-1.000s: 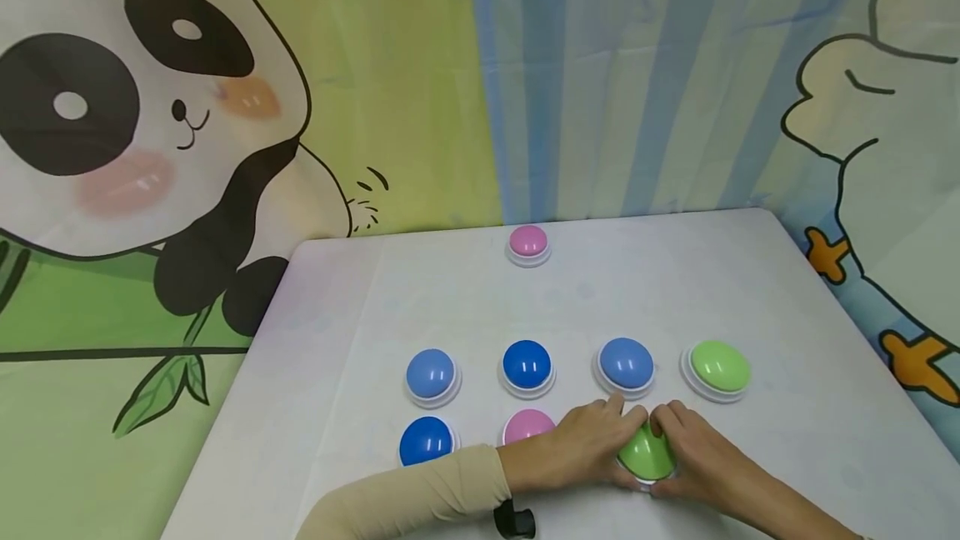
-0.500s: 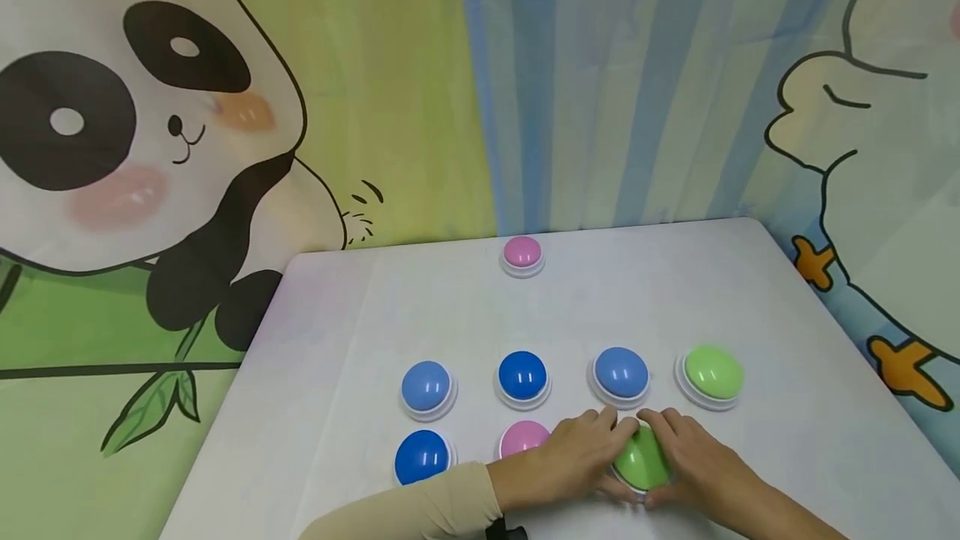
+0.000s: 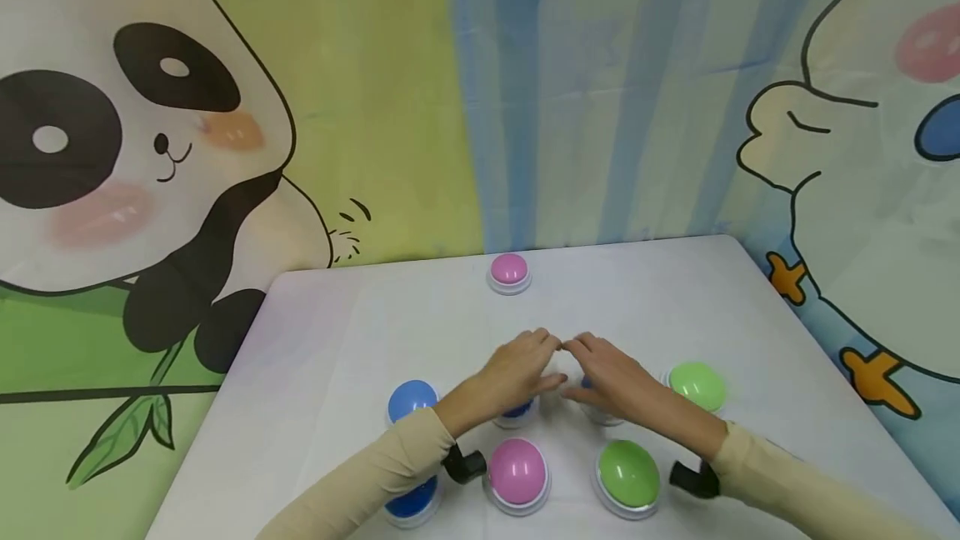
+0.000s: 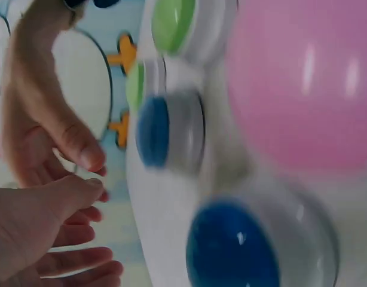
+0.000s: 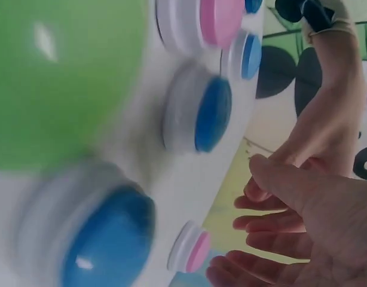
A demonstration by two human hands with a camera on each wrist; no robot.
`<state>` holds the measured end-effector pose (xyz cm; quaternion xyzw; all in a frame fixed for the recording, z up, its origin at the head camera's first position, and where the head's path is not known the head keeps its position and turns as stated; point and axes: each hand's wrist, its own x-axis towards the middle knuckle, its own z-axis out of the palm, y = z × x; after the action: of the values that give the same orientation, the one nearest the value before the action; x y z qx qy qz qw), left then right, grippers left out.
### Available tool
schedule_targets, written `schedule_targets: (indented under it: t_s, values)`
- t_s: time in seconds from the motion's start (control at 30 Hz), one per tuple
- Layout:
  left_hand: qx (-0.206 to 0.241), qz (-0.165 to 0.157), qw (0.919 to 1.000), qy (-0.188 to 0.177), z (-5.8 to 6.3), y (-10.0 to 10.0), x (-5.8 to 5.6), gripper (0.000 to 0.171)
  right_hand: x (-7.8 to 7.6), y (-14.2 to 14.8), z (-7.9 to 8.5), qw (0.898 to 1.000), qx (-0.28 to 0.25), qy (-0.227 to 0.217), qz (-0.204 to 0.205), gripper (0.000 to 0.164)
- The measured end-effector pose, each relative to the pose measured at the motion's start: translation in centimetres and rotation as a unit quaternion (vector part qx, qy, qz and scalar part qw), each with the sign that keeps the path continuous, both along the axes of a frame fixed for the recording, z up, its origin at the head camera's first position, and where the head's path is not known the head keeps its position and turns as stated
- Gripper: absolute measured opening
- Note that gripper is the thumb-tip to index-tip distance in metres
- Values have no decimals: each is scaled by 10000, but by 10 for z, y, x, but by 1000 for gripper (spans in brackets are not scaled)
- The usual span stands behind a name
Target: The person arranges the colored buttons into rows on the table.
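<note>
My left hand (image 3: 513,373) and right hand (image 3: 618,382) hover over the white table, holding nothing. Their fingertips come close together in the head view, fingers relaxed and slightly bent. Beneath the left hand a dark blue domed push button (image 3: 519,412) is partly covered. The right hand hides most of a lighter blue button (image 3: 600,417). Nearer the front stand a green button (image 3: 628,473) and a pink button (image 3: 517,472), each on a white round base. In the left wrist view the left hand (image 4: 52,233) shows loosely spread fingers, as does the right hand (image 5: 315,221) in its own wrist view.
A second green button (image 3: 697,386) stands to the right, and a pink one, a small button (image 3: 509,269), at the back edge. On the left, the forearm partly covers a light blue button (image 3: 411,400) and a dark blue button (image 3: 411,504). A cartoon-printed curtain (image 3: 390,107) rises behind the table (image 3: 330,340).
Both hands have let go of the front green button and moved up and left, away from it. That button now sits uncovered in the front row. The head view has tilted up slightly.
</note>
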<state>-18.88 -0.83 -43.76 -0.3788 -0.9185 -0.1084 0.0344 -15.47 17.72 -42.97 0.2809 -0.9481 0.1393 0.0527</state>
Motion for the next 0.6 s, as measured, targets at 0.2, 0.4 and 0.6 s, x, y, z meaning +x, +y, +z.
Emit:
schedule_targets:
  t_s: [0.2, 0.4, 0.6]
  values:
    - [301, 662, 9973, 26, -5, -30, -85, 38, -95, -42, 2, 9995, 73, -204, -224, 53]
    - [416, 1372, 9896, -99, -31, -52, -152, 49, -177, -68, -14, 9927, -374, -953, -638, 58]
    - [1065, 1579, 9787, -771, -52, -52, -170, 59, -210, -77, -37, 9863, -579, -1408, -631, 63]
